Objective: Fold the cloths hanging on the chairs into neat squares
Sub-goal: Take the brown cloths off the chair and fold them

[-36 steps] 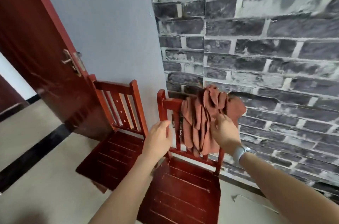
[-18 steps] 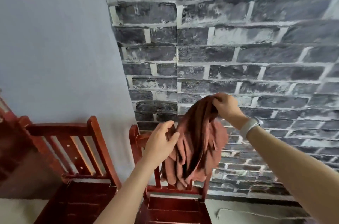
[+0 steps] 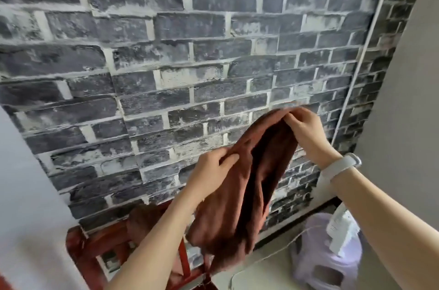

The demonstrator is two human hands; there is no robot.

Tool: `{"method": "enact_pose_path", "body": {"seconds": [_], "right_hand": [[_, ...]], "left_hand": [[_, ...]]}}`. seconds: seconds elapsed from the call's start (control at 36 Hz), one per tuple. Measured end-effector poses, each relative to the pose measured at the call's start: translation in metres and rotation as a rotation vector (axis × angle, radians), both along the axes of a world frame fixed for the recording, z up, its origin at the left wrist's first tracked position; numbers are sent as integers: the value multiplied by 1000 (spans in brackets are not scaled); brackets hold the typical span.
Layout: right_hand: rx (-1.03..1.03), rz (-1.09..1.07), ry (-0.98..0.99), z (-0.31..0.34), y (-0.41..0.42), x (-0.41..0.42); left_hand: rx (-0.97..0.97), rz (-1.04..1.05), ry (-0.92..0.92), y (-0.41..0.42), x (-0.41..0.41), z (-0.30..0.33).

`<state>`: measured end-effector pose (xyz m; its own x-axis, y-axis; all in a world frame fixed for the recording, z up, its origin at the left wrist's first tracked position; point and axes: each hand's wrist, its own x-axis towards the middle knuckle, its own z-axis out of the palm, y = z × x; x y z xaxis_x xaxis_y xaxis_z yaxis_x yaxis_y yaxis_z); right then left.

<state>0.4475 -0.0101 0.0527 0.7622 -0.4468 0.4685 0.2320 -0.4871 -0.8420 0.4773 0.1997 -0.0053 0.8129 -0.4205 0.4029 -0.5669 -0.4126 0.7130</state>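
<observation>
Two hands, left hand [image 3: 211, 171], right hand [image 3: 306, 128], pinching brown cloth [image 3: 240, 194]

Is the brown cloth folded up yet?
No. The brown cloth hangs bunched and crumpled, pinched by the left hand and right hand.

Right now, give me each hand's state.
Left hand: pinching the brown cloth at its left edge.
Right hand: pinching the cloth's top edge.
</observation>
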Motion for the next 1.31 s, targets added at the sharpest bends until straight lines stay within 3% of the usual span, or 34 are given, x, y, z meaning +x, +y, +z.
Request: {"method": "enact_pose_path", "body": {"seconds": [0.08,0.17,0.25,0.31,0.42,0.5,0.56,0.67,0.75,0.86,0.97,1.03,1.14,1.22,1.31], "right_hand": [[-85,56,192,-28,-32,-22],[-191,67,300,-54,-54,-43],[-276,74,347,-71,-60,-62],[-256,122,345,-79,-54,-74],[-54,387,414,-94,-38,-94],[41,571,606,-108,-32,-102],[63,529,634,-123,-32,-101],[-24,171,511,-154,-32,-96],[-8,201,548,-169,-19,-93],[-56,263,556,-184,12,-78],[-150,134,458,-181,38,-63],[-177,76,436,-184,45,-59],[-159,35,451,-189,46,-60],[-141,79,436,-191,45,-61],[-84,105,387,-183,45,-60]], "left_hand": [[130,15,-45,-8,4,0],[378,93,-97,-15,13,-5],[436,148,-38,-21,16,-8],[254,129,203,-32,11,-9],[-290,12,897,-53,-6,-11],[-512,-110,1121,-59,-13,-12],[-539,-164,1173,-62,-15,-13],[-497,-226,1088,-65,-19,-15],[-492,-208,1004,-65,-21,-13],[-476,-290,1024,-58,-28,-3],[-355,-313,894,-42,-30,-1],[-255,-141,679,-32,-28,-5],[271,208,-12,-4,-19,-17],[390,253,-192,12,-19,-32],[348,242,-211,17,-25,-42]]}}
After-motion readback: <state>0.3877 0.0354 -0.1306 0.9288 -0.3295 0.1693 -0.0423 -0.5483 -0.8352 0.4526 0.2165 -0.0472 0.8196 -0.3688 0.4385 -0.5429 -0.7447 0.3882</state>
